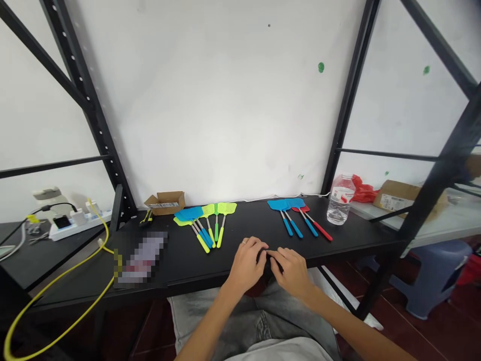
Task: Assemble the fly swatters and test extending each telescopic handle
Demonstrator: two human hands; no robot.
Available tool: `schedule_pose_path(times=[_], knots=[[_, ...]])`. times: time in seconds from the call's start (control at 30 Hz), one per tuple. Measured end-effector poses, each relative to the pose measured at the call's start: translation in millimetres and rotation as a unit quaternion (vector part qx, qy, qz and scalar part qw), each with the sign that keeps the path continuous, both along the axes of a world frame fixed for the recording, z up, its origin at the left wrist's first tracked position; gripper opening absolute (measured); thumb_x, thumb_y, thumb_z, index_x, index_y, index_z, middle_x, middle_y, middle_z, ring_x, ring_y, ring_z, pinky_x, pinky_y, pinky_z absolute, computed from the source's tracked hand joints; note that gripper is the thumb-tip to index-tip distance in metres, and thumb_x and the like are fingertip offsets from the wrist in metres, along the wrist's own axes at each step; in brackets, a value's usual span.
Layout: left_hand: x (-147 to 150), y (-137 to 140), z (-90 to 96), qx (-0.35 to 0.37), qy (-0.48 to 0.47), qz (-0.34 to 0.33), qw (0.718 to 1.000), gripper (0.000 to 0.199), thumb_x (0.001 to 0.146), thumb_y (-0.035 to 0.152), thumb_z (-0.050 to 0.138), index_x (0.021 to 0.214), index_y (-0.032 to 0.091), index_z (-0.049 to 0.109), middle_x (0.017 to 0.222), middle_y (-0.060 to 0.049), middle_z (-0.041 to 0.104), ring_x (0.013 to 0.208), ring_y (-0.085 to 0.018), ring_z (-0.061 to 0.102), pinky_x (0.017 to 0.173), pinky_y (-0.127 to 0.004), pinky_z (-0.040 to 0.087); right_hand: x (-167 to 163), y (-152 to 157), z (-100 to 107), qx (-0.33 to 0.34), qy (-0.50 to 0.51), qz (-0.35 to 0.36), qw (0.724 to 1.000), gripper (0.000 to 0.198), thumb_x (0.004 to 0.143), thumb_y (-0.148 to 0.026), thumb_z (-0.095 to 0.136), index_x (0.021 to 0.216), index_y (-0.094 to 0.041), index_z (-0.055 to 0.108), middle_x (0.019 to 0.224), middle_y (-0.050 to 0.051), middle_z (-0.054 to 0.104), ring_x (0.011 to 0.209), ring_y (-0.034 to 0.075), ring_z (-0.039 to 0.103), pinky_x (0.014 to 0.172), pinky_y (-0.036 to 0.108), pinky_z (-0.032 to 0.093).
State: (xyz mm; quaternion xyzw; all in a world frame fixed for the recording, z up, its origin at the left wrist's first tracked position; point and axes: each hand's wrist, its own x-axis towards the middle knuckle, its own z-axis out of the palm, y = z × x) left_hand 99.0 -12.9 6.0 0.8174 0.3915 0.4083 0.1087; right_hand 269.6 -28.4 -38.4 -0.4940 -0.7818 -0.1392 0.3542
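Observation:
My left hand point(247, 264) and my right hand point(292, 271) meet at the front edge of the black table, fingers curled and fingertips almost touching. Whatever may be pinched between them is too small to make out. Beyond my left hand lies a fan of fly swatters with yellow-green, blue and green handles; a blue swatter head point(189, 214) overlaps a yellow-green one, and a yellow-green swatter point(221, 233) lies at its right side. Past my right hand are several blue fly swatters point(287, 214) and a red fly swatter point(319, 228), its head partly covered by a blue one.
A water bottle point(340, 200) stands at the table's right end. An opened cardboard box point(165, 203) sits at the back left, near a black and yellow tool point(146, 219). A blurred-out item point(141, 260) lies front left beside a yellow cable point(107, 228). Black metal posts point(351, 90) flank the table.

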Motion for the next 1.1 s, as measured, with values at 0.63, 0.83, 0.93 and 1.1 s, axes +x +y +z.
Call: schedule_pose_path(times=[0.63,0.83,0.93,1.1], knots=[[-35.5,22.3,-7.4,0.065,0.200,0.280,0.937,0.023,0.085,0.014,0.046,0.101,0.019,0.062,0.082,-0.006,0.064,0.082,-0.025,0.060,0.085,-0.042,0.033,8.4,4.2,-7.1,0.035,0.056,0.045,0.997,0.028,0.091,-0.021,0.047,0.105,-0.023,0.070,0.080,0.006,0.065,0.073,0.019,0.056,0.072,0.031,0.037],[-38.7,18.5,-1.7,0.069,0.148,0.245,0.956,0.034,0.092,0.012,0.032,0.122,0.017,0.049,0.085,-0.007,0.061,0.081,-0.023,0.059,0.077,-0.035,0.037,6.5,10.7,7.4,-0.080,0.118,0.040,0.989,0.026,0.091,-0.027,0.046,0.094,-0.026,0.072,0.075,0.003,0.069,0.067,0.017,0.061,0.063,0.029,0.036],[-43.0,18.4,2.3,0.030,0.082,0.198,0.976,0.034,0.093,0.013,0.028,0.123,0.016,0.045,0.072,-0.002,0.055,0.069,-0.021,0.056,0.067,-0.030,0.037,0.3,25.8,21.1,-0.166,0.175,0.052,0.969,0.026,0.089,-0.036,0.049,0.093,-0.027,0.073,0.068,0.002,0.069,0.064,0.018,0.061,0.059,0.029,0.035],[-48.4,21.5,3.5,-0.013,-0.038,0.082,0.996,0.030,0.096,0.020,0.025,0.121,0.021,0.043,0.074,0.000,0.052,0.066,-0.017,0.054,0.064,-0.026,0.038,-11.4,62.6,40.2,-0.336,0.476,0.178,0.793,0.040,0.089,-0.049,0.049,0.110,-0.020,0.066,0.086,0.008,0.072,0.055,0.015,0.056,0.048,0.026,0.035]])
